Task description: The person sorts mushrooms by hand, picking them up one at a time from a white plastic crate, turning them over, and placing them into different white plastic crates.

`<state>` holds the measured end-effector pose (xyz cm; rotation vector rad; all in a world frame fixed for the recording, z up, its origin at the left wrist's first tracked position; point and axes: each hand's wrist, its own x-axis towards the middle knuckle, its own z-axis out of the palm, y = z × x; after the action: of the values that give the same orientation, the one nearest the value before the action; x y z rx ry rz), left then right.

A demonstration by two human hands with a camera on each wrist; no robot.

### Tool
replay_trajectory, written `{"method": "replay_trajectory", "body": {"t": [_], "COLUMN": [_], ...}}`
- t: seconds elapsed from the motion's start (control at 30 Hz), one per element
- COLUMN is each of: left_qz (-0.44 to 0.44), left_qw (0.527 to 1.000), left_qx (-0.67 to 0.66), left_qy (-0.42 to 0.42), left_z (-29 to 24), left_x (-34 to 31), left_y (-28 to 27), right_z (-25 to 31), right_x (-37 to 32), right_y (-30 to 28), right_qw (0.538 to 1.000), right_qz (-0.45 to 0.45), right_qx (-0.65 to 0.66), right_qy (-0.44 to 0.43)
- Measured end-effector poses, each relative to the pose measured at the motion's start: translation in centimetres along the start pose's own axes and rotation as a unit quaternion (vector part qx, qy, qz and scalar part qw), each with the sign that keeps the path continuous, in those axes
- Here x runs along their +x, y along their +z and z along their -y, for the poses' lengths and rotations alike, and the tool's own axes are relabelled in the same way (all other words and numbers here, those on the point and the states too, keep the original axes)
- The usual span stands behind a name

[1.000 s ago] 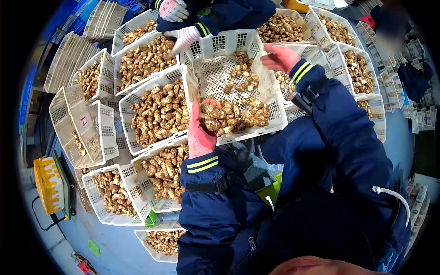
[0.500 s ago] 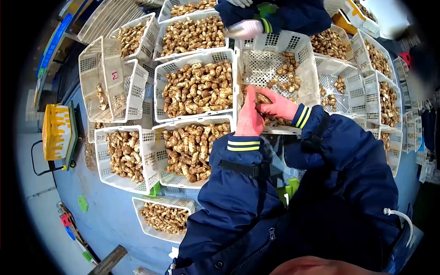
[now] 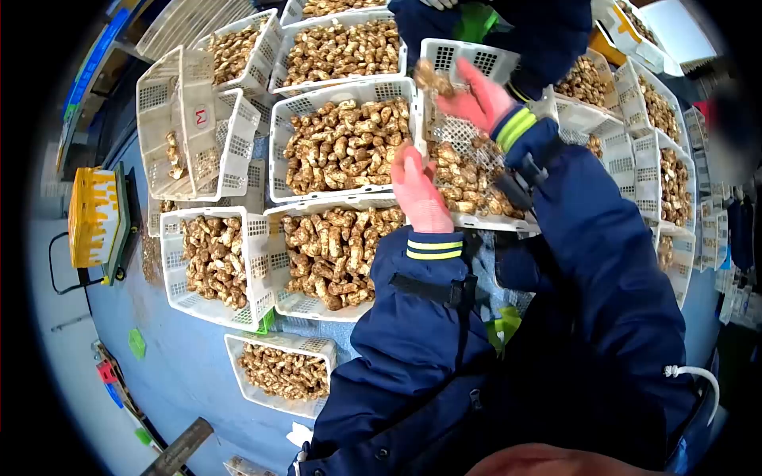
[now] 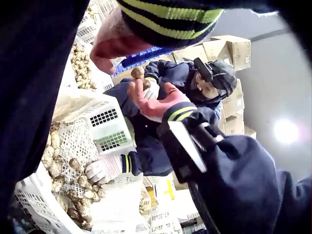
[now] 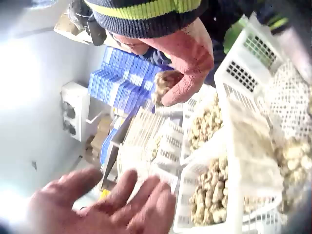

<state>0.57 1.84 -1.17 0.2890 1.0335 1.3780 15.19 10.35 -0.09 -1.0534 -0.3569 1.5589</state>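
A brown-and-cream mushroom (image 3: 432, 78) (image 5: 165, 85) is pinched by my right hand (image 3: 480, 103) (image 5: 187, 61), raised over the middle crate (image 3: 470, 57). In the left wrist view the mushroom (image 4: 138, 73) shows at the right hand's (image 4: 158, 102) fingertips. My left hand (image 3: 422, 194) (image 5: 105, 209) is empty, palm up with fingers loosely spread, above the crate's near left corner. Loose mushrooms (image 3: 468, 186) lie in the crate's near part; the right sleeve hides some.
Crates heaped with mushrooms stand to the left (image 3: 341, 147), front left (image 3: 329, 258) and right (image 3: 675, 186). Across the middle crate is another person, whose white-gloved hand (image 4: 103, 170) touches its mushrooms. A yellow-and-white box (image 3: 97, 218) sits on a cart.
The hands, earlier together over the crate, have separated. My right hand has moved up and away, carrying a mushroom; my left has shifted slightly left, its fingers apart.
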Motion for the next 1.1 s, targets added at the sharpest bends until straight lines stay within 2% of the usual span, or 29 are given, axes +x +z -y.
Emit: {"method": "replay_trajectory", "body": {"t": [0.03,0.1,0.13,0.17,0.23,0.3,0.37,0.4,0.43,0.5,0.53,0.57,0.63,0.67,0.7,0.77,0.8,0.83,0.87,0.9,0.97,1.0,1.03,1.1], "left_qz": [-0.014,-0.018,-0.017,-0.013,-0.004,0.013,0.014,0.017,0.02,0.024,0.033,0.042,0.049,0.049,0.049,0.058,0.067,0.077,0.061,0.083,0.12,0.17,0.225,0.256], "left_qw": [1.0,0.999,0.998,0.995,0.993,0.991,0.992,0.993,0.994,0.994,0.994,0.994,0.994,0.995,0.995,0.994,0.996,0.996,0.998,0.996,0.981,0.958,0.938,0.913], "left_qx": [-0.01,-0.034,-0.054,-0.08,-0.087,-0.103,-0.087,-0.08,-0.073,-0.074,-0.075,-0.075,-0.076,-0.068,-0.06,-0.071,-0.045,-0.019,-0.003,0.042,0.147,0.222,0.242,0.257], "left_qy": [0.01,0.033,0.038,0.049,0.08,0.08,0.09,0.082,0.075,0.071,0.067,0.064,0.059,0.058,0.057,0.054,0.047,0.041,0.019,0.0,-0.049,-0.064,-0.103,-0.184], "left_z": [0.0,0.1,0.0,-0.3,-0.9,-1.4,-1.4,-1.4,-1.4,-1.0,-0.9,-0.8,-0.7,-0.6,-0.6,-0.4,-0.3,-0.1,0.0,0.2,0.5,0.8,1.1,0.8], "left_x": [-0.1,0.0,0.1,0.4,-0.1,0.2,-0.1,-0.2,-0.2,0.2,0.1,0.1,0.3,0.3,0.3,0.6,0.7,0.8,0.8,0.9,0.2,0.1,0.0,-1.3], "left_y": [-0.1,-0.8,-1.2,-1.0,-0.9,-1.2,-1.2,-1.1,-1.0,-1.1,-1.1,-1.0,-1.1,-1.0,-1.0,-1.4,-1.5,-1.4,-1.1,-1.3,-0.3,-0.3,0.0,0.8], "right_z": [1.3,1.8,1.5,0.9,-0.6,-2.8,-5.0,-6.4,-7.9,-9.1,-12.1,-13.2,-12.9,-12.6,-11.8,-9.8,-6.7,-5.6,-3.3,-1.2,-0.4,0.1,0.5,0.9], "right_x": [0.8,3.1,2.9,2.8,0.9,1.4,1.2,1.9,2.2,1.8,2.9,3.2,1.9,2.2,2.0,1.5,0.6,1.0,-1.2,-3.6,-4.9,-5.6,-6.6,-8.0], "right_y": [0.6,-1.8,-3.1,-4.5,-7.3,-10.2,-11.4,-11.7,-12.1,-10.7,-14.0,-13.1,-12.2,-11.8,-12.0,-12.2,-10.3,-11.7,-10.0,-8.2,-8.5,-8.2,-8.1,-6.7], "right_qw": [0.998,0.983,0.97,0.956,0.891,0.74,0.73,0.606,0.546,0.391,0.333,0.269,0.303,0.302,0.326,0.521,0.684,0.878,0.912,0.939,0.967,0.966,0.968,0.95], "right_qz": [-0.052,0.016,0.054,0.034,0.059,0.136,0.115,0.177,0.162,0.271,0.288,0.274,0.24,0.257,0.255,0.182,0.191,0.24,0.171,0.1,0.146,0.157,0.122,0.102], "right_qx": [-0.032,-0.174,-0.233,-0.292,-0.445,-0.657,-0.651,-0.772,-0.821,-0.88,-0.878,-0.914,-0.911,-0.907,-0.904,-0.824,-0.703,-0.364,-0.317,-0.265,-0.128,-0.146,-0.157,-0.258], "right_qy": [-0.022,-0.052,-0.037,0.019,0.067,0.057,0.173,0.072,0.047,0.001,-0.186,-0.132,-0.143,-0.141,-0.104,-0.127,0.034,0.196,0.196,0.194,0.166,0.148,0.154,0.14]}}
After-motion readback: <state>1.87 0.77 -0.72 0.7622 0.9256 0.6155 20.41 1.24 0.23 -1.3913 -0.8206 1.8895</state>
